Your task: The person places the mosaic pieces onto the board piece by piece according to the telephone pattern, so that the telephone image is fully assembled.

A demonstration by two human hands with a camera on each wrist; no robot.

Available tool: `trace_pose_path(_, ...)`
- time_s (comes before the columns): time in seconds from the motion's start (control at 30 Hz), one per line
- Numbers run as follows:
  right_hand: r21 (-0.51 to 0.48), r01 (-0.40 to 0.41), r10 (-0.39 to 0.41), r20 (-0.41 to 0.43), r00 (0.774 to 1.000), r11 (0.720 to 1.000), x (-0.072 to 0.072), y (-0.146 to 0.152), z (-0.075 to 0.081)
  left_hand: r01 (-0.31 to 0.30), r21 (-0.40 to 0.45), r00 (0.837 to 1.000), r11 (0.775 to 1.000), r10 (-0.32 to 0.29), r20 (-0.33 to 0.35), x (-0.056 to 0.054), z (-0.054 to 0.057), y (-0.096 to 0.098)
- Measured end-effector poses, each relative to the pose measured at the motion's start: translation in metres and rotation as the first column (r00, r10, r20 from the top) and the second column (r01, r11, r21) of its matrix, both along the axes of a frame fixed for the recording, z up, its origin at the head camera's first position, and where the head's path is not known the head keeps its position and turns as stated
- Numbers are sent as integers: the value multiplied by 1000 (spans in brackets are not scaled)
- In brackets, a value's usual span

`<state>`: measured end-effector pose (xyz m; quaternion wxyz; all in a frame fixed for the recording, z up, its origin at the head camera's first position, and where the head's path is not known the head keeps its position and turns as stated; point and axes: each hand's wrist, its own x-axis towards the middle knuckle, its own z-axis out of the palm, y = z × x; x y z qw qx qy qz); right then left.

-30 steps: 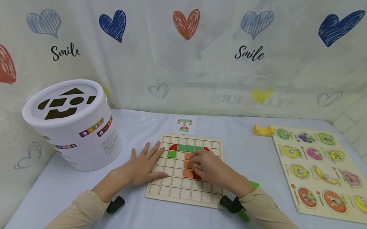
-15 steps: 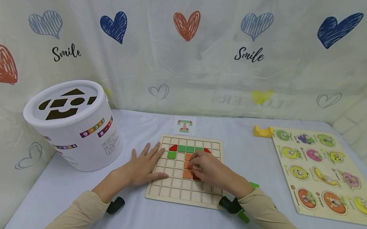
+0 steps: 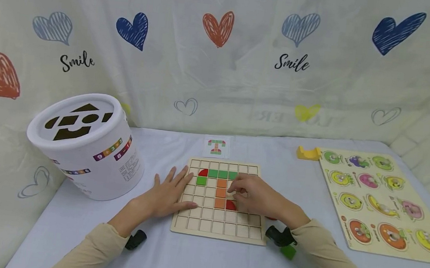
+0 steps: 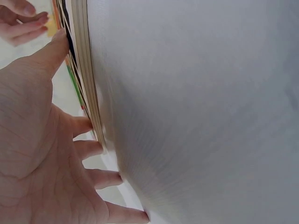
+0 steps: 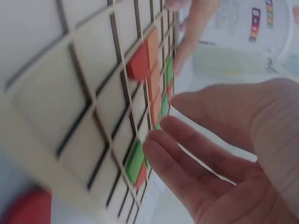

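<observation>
A wooden grid board (image 3: 206, 214) lies on the white cloth. My left hand (image 3: 167, 194) rests spread along its left edge, thumb on the grid; in the left wrist view its fingertips reach the board's edge and the cloth. My right hand (image 3: 257, 195) hovers over the board's right half, fingers loosely bent, thumb apart from the fingers, holding nothing in the right wrist view. Left of it a red quarter-round piece (image 3: 231, 204) sits beside a column of orange squares (image 3: 221, 192). Above run green squares (image 3: 212, 173), with another red piece (image 3: 203, 173) and a light green square (image 3: 201, 180) at left.
Behind the board lies a pattern card (image 3: 216, 149). A large white tub (image 3: 129, 164) stands at left. At right are a fruit puzzle board (image 3: 384, 204) and a yellow piece (image 3: 308, 153). A green piece (image 3: 288, 251) and a red piece (image 3: 271, 218) lie near my right wrist.
My right hand has moved slightly right, away from the red quarter-round piece, which now shows fully beside the lowest orange square. The left hand has stayed in place.
</observation>
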<state>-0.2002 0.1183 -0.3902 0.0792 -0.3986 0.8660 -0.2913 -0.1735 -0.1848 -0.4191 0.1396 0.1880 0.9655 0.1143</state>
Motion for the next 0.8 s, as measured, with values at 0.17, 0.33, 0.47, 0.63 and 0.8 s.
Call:
trace_pose_path(0.17, 34, -14, 12, 47, 999, 999, -2, 33, 7, -3, -6, 1000, 1000, 3, 4, 1, -1, -1)
trace_pose_path(0.33, 48, 5, -11, 134, 991, 999, 2, 63, 7, -4, -11, 1000, 1000, 4, 3, 1, -2, -1)
trace_pose_path(0.47, 62, 4, -15, 170, 985, 998, 7, 81, 4, -1, -7, 1000, 1000, 1, -4, 0, -2, 0)
trace_pose_path(0.63, 43, -10, 4, 147, 989, 999, 12, 93, -2, 1, -7, 1000, 1000, -1, -1, 0, 0, 0)
trace_pose_path(0.8, 22, -26, 22, 171, 985, 999, 13, 96, -4, 1, -12, 1000, 1000, -1, 3, 0, 1, 0)
